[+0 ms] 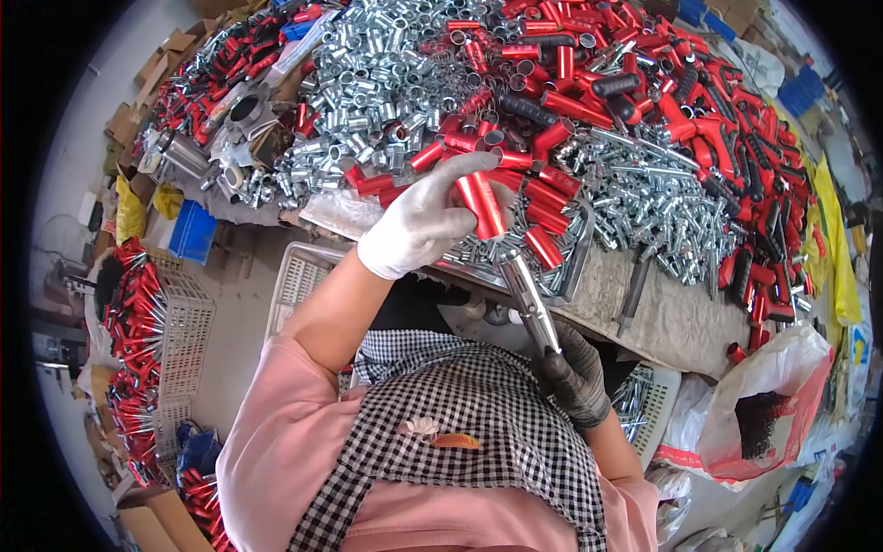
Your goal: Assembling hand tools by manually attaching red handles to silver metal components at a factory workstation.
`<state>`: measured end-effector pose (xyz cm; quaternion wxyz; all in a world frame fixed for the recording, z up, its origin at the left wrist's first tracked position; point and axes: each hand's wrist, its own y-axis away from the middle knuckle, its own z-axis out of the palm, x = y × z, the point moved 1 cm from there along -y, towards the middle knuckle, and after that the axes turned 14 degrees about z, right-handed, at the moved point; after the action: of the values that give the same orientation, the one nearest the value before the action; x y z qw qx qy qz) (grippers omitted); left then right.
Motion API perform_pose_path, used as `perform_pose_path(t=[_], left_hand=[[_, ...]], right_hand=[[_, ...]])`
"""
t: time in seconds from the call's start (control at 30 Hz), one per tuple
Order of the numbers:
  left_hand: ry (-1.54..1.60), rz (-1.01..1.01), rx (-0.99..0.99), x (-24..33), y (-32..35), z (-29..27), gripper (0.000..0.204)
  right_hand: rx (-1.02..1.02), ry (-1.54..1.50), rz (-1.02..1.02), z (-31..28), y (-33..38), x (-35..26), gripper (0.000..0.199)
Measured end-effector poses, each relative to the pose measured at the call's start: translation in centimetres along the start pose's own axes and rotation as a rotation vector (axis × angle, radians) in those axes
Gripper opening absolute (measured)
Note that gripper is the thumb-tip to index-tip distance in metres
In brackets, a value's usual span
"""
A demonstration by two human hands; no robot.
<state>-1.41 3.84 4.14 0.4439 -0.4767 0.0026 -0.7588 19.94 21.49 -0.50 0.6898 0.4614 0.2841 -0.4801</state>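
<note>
Between the thumb and fingers of the left grip, a red sleeve is held tilted, its near end directed toward the right grip. The left grip is closed around the upper and middle part of the sleeve; the near end is exposed. By the right grip, also closed, a silver tube is held at its lower end, with its upper end pointed toward the sleeve. Whether the two parts touch is not clearly shown.

Both parts are judged to be stiff metal and light enough for one hand; the tube is probably the heavier. Glossy surfaces are likely to slip against glove fabric, and the red finish may be scratched by hard edges. The sleeve is best gripped around the middle of its outer wall, both rims being kept free. The tube is best gripped low, below the small openings in its side.

Just beyond the grips, a metal tray is placed at the edge of the worktop. Farther out, silver fittings and red parts are heaped.
</note>
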Motion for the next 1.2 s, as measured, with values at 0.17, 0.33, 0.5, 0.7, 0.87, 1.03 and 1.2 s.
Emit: perform_pose_path(t=[0.17, 0.33, 0.5, 0.7, 0.87, 1.03, 1.2], left_hand=[[-0.652, -0.190, -0.195, 1.5, 0.4, -0.5, 0.047], [-0.869, -0.109, -0.388, 2.0, 0.8, 0.0, 0.030], [-0.594, -0.276, 0.005, 2.1, 1.0, 1.4, 0.027], [-0.529, -0.009, -0.077, -0.8, 2.0, 0.6, 0.077], [-0.523, -0.290, -0.229, -0.6, 1.7, 0.8, 0.069], [-0.168, 0.046, -0.164, -4.5, 3.9, 3.1, 0.057], [0.281, 0.015, 0.103, -4.7, 3.7, 4.8, 0.057]], right_hand=[[0.027, -0.001, -0.019, -0.5, 0.5, -0.2, 0.070], [0.049, 0.033, -0.007, -0.4, 0.6, 0.0, 0.066], [0.008, 0.093, 0.042, -0.5, 0.1, 1.2, 0.063], [-0.067, -0.077, 0.075, 0.7, -1.0, 2.2, 0.064], [-0.168, -0.098, 0.107, 1.1, -1.5, 1.3, 0.070], [-0.185, -0.106, 0.060, 2.0, -1.8, 2.4, 0.076], [-0.204, -0.109, 0.042, 2.4, -3.1, 2.1, 0.070]])
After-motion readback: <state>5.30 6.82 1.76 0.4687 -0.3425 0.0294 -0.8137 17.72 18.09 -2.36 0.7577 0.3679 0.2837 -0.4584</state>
